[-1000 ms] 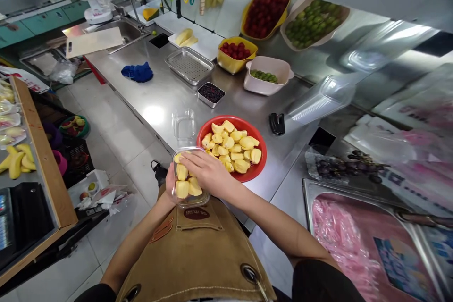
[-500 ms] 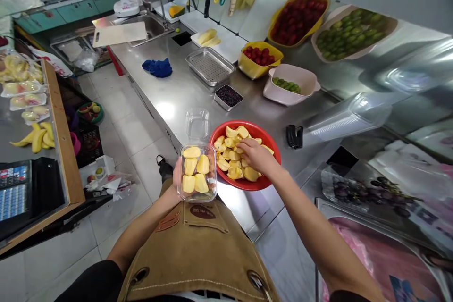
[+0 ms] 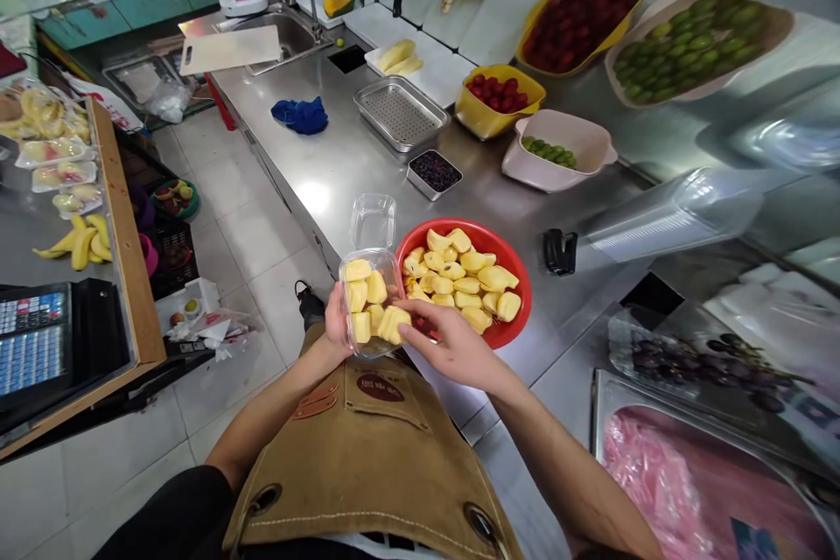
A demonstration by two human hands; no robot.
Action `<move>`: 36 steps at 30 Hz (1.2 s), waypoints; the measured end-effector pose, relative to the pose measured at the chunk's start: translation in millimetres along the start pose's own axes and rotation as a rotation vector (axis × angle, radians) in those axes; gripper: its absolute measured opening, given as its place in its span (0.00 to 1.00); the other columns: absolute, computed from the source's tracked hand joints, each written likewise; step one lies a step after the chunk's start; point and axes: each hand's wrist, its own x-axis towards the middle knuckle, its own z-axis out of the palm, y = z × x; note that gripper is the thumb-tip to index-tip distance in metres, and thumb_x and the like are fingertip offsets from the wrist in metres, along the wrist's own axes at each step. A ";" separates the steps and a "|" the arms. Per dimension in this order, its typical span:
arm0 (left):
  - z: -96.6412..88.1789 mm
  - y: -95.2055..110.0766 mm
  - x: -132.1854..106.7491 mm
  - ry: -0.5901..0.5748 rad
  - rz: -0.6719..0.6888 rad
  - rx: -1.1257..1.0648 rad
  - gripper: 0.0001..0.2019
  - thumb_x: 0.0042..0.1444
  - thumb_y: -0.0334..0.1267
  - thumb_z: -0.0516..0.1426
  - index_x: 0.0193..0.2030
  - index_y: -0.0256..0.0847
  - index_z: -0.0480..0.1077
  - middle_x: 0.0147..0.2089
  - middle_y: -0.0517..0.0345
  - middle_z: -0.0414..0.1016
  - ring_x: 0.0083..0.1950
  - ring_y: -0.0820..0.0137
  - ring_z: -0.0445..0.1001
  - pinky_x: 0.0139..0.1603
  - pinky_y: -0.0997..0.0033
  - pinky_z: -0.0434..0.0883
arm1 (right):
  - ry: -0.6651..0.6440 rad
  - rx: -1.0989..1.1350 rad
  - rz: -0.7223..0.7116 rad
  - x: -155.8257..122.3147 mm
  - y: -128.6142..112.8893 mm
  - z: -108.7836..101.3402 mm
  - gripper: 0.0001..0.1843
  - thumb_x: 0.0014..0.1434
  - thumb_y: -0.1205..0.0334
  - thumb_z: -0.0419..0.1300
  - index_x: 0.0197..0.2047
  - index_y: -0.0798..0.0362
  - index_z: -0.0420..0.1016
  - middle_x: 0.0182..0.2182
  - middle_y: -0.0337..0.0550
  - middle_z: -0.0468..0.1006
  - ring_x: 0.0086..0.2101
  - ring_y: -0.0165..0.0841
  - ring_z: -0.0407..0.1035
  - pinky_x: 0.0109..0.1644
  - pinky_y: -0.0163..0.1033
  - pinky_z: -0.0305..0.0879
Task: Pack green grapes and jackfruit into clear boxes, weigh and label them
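Observation:
My left hand [image 3: 337, 318] grips a clear plastic clamshell box [image 3: 388, 262] from its left side, with the lid [image 3: 374, 221] tipped back. Several yellow jackfruit pieces [image 3: 358, 294] lie in the box. Over its lower right corner, my right hand [image 3: 452, 346] pinches another jackfruit piece [image 3: 395, 325] between thumb and fingers. Just right of the box, a red basket [image 3: 523, 280] on the steel counter is filled with more jackfruit. The underside of the box and some left fingers are hidden.
Behind the basket stand a small tin of dark berries [image 3: 434, 174], a perforated steel tray [image 3: 402, 114], a yellow tub of red fruit [image 3: 489, 118] and a pink tub of green fruit [image 3: 557, 162]. To the right lie stacked clear containers [image 3: 656, 219] and grapes [image 3: 715, 367].
My right hand has come left from the red basket to the box, bringing a jackfruit piece. My left hand still holds the box, and the view has shifted slightly.

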 end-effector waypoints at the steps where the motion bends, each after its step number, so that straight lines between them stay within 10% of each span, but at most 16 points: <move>1: 1.0 -0.9 0.4 -0.003 0.007 0.009 0.42 0.61 0.67 0.55 0.70 0.34 0.70 0.63 0.35 0.81 0.66 0.42 0.77 0.65 0.43 0.73 | 0.004 -0.036 -0.002 3.7 -0.1 7.2 0.14 0.71 0.57 0.59 0.55 0.51 0.80 0.43 0.46 0.85 0.37 0.37 0.79 0.42 0.43 0.77; 13: 2.1 6.6 -3.5 0.054 0.019 -0.022 0.44 0.59 0.68 0.56 0.69 0.32 0.71 0.65 0.33 0.79 0.68 0.40 0.75 0.66 0.45 0.72 | 0.097 -0.461 -0.187 7.1 3.5 37.5 0.22 0.67 0.67 0.64 0.63 0.48 0.75 0.53 0.52 0.81 0.51 0.49 0.75 0.54 0.58 0.78; 24: -9.6 5.8 -8.6 -0.089 -0.099 -0.143 0.45 0.60 0.73 0.54 0.70 0.38 0.71 0.60 0.40 0.83 0.57 0.49 0.81 0.64 0.49 0.74 | 0.333 -0.439 -0.224 -12.4 -20.3 39.1 0.22 0.71 0.54 0.62 0.66 0.48 0.73 0.56 0.56 0.78 0.55 0.50 0.74 0.56 0.57 0.77; 30: -24.0 18.0 -11.1 -0.120 -0.149 -0.142 0.48 0.57 0.77 0.53 0.74 0.44 0.67 0.59 0.43 0.83 0.49 0.54 0.84 0.54 0.51 0.78 | 0.634 -0.592 0.351 -13.5 55.7 -51.6 0.20 0.72 0.55 0.56 0.59 0.56 0.78 0.52 0.59 0.82 0.51 0.50 0.77 0.59 0.54 0.73; 36: -6.2 21.4 -10.4 -0.077 -0.150 -0.131 0.47 0.60 0.75 0.53 0.73 0.41 0.68 0.58 0.42 0.84 0.51 0.54 0.83 0.64 0.46 0.74 | 0.358 -0.813 0.666 -3.1 117.1 -74.6 0.28 0.66 0.53 0.64 0.65 0.59 0.76 0.57 0.63 0.81 0.55 0.54 0.74 0.59 0.52 0.69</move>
